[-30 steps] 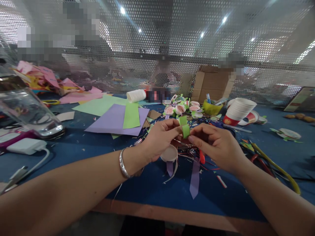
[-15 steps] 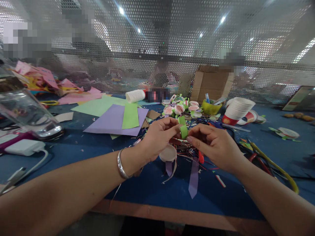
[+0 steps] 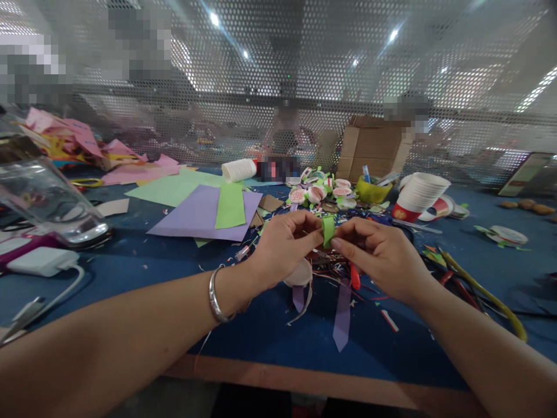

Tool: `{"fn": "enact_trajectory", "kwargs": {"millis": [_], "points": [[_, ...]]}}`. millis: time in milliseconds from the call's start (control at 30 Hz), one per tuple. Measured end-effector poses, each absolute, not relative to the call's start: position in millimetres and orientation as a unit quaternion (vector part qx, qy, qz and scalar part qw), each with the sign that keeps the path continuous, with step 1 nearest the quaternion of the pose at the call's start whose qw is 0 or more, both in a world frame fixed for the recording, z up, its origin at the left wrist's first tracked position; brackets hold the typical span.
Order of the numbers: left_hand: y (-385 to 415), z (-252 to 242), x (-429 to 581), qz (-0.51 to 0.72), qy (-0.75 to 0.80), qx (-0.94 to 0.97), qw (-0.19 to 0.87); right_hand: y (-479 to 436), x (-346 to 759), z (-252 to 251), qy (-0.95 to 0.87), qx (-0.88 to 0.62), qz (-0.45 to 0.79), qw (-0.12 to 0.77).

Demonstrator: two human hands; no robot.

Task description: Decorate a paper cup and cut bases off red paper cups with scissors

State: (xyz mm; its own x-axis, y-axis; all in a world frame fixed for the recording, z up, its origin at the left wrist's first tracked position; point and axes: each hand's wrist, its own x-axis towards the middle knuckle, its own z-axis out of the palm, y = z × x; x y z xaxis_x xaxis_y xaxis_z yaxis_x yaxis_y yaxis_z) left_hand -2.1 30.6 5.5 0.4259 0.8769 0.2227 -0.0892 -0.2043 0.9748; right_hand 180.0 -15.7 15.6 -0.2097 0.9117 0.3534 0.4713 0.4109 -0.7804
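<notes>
Between my two hands is a small piece of bright green paper [image 3: 328,231], bent into a curve. My left hand [image 3: 289,247], with a silver bangle [image 3: 214,295] at the wrist, pinches its left side. The fingertips of my right hand [image 3: 378,255] close on its right edge. Below my left hand lies a white paper disc [image 3: 298,273], partly covered by the hand, with a purple strip [image 3: 298,298] under it. Another purple strip [image 3: 342,319], pointed at its near end, lies on the blue table below my right hand.
Purple sheet [image 3: 204,215] and green strip [image 3: 230,208] lie left of my hands. Several small paper turtles [image 3: 317,193] are piled behind them. Stacked paper cups [image 3: 420,197] and scissors with yellow handles [image 3: 483,290] are at right. A glass jar [image 3: 52,203] stands at left.
The green paper has turned and dropped slightly between my fingers, so it looks like one narrow curved piece. My left hand has shifted slightly right, closer to my right hand.
</notes>
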Motion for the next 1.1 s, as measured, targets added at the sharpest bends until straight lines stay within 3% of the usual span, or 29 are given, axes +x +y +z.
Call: {"fn": "enact_trajectory", "kwargs": {"millis": [500,1100], "points": [[24.3,8.9,-3.6,0.431,0.268,0.624,0.594,-16.4,180.4,18.6,-0.719,-0.47,0.28,0.429],[27.4,6.0,-7.7,0.412,0.306,0.76,0.399,-18.4,181.1,17.7,-0.727,-0.478,0.242,0.43]]}}
